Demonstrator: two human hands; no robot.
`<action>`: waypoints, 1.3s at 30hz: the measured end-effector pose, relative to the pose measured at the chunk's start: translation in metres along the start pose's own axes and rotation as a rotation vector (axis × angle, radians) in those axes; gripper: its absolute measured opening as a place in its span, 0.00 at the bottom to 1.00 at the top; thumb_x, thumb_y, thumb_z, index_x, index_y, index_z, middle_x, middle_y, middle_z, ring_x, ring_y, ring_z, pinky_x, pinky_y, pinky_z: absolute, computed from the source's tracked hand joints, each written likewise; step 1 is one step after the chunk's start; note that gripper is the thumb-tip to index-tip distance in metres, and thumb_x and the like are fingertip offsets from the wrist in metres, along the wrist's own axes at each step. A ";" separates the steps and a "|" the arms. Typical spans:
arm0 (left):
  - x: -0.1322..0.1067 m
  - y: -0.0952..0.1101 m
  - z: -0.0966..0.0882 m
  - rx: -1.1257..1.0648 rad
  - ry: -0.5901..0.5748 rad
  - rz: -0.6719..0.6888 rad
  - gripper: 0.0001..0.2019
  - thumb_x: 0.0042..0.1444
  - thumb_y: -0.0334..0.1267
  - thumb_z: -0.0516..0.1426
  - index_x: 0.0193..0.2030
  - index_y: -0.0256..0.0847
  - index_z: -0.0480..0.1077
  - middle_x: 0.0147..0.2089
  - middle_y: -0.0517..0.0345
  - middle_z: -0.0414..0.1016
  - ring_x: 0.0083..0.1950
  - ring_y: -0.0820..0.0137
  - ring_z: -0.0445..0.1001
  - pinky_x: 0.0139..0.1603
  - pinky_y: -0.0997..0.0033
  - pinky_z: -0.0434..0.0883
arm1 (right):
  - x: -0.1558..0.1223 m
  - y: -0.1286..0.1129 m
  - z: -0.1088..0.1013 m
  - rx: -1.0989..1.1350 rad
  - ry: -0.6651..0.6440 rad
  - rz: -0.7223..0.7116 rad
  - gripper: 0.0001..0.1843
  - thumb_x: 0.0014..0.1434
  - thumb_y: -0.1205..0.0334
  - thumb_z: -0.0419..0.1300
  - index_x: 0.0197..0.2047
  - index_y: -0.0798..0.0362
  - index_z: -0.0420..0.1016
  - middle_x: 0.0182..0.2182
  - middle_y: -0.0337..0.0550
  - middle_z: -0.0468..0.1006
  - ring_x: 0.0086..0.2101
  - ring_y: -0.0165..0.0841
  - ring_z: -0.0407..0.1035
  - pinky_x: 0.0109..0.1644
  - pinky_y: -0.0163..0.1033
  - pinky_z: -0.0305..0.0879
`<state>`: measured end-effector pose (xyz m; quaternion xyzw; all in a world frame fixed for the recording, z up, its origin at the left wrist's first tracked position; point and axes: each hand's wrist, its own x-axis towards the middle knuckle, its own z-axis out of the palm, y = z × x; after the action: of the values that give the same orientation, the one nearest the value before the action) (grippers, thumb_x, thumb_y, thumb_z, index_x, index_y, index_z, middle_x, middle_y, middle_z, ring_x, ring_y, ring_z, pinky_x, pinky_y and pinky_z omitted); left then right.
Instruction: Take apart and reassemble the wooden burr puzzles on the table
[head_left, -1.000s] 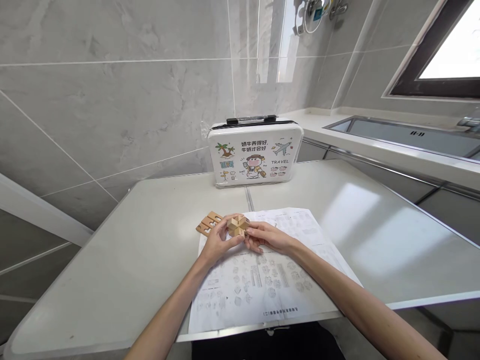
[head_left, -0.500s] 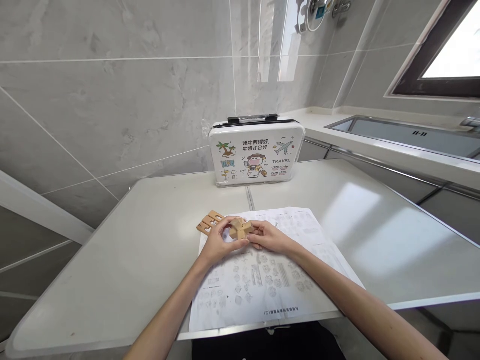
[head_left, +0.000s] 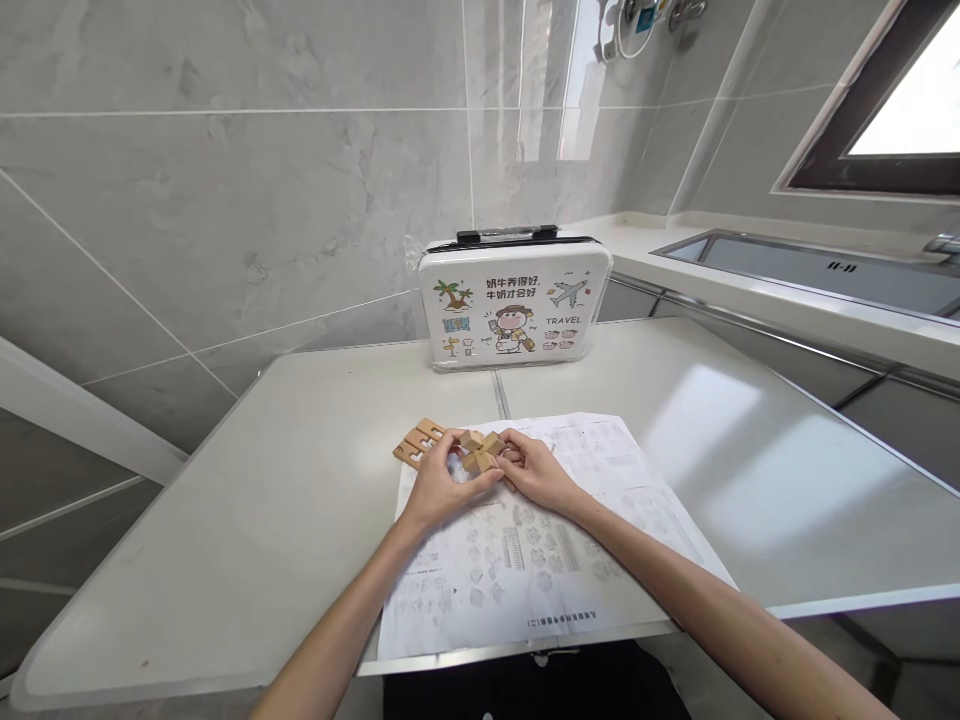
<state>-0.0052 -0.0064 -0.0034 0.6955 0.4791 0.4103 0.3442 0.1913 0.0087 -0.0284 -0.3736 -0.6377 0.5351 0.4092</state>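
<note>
Beyond the two hands, against the tiled wall, a white carry case [head_left: 514, 305] with cartoon travel drawings stood upright on the table [head_left: 285, 500]. Well off to the right of the right hand, a steel sink [head_left: 825, 265] was set into the counter. Just past the left hand's fingertips lay a few loose notched wooden pieces [head_left: 418, 443], flat and side by side, partly on the corner of a printed sheet [head_left: 555, 570] that spread under both wrists and forearms. Nothing stood between the hands and those pieces.

Compared with a second before, the hands had hardly left their spot. The puzzle had been turned between them, though, so its crossed arms showed more plainly than the compact block seen earlier.

The left hand [head_left: 439, 487] was curled around the wooden puzzle [head_left: 480, 451] from its left side, thumb below and fingers over the top. The right hand [head_left: 536, 470] pinched it from the right with bent fingers. The puzzle sat between both sets of fingertips, just above the sheet.
</note>
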 end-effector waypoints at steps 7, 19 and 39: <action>0.000 0.003 0.001 0.013 0.029 -0.015 0.22 0.52 0.48 0.71 0.49 0.45 0.72 0.47 0.55 0.79 0.48 0.61 0.78 0.52 0.63 0.73 | 0.001 0.003 -0.002 0.065 -0.074 0.013 0.08 0.65 0.57 0.59 0.46 0.49 0.70 0.25 0.31 0.70 0.23 0.30 0.65 0.30 0.36 0.62; 0.003 0.001 0.001 -0.024 0.114 -0.135 0.23 0.52 0.52 0.70 0.49 0.43 0.73 0.46 0.52 0.79 0.44 0.62 0.77 0.46 0.64 0.72 | 0.002 0.000 -0.006 -0.024 -0.010 -0.025 0.17 0.66 0.48 0.62 0.54 0.47 0.71 0.39 0.39 0.77 0.25 0.29 0.69 0.31 0.37 0.67; 0.007 0.001 -0.001 -0.205 0.186 -0.130 0.19 0.57 0.55 0.67 0.46 0.46 0.70 0.49 0.54 0.79 0.50 0.62 0.78 0.57 0.54 0.76 | 0.005 0.009 -0.010 -0.612 0.302 -0.169 0.08 0.67 0.53 0.61 0.45 0.47 0.71 0.44 0.45 0.83 0.39 0.40 0.76 0.45 0.46 0.71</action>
<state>-0.0044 -0.0001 0.0001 0.5831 0.5085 0.4966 0.3934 0.1992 0.0184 -0.0362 -0.4996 -0.7296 0.2221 0.4108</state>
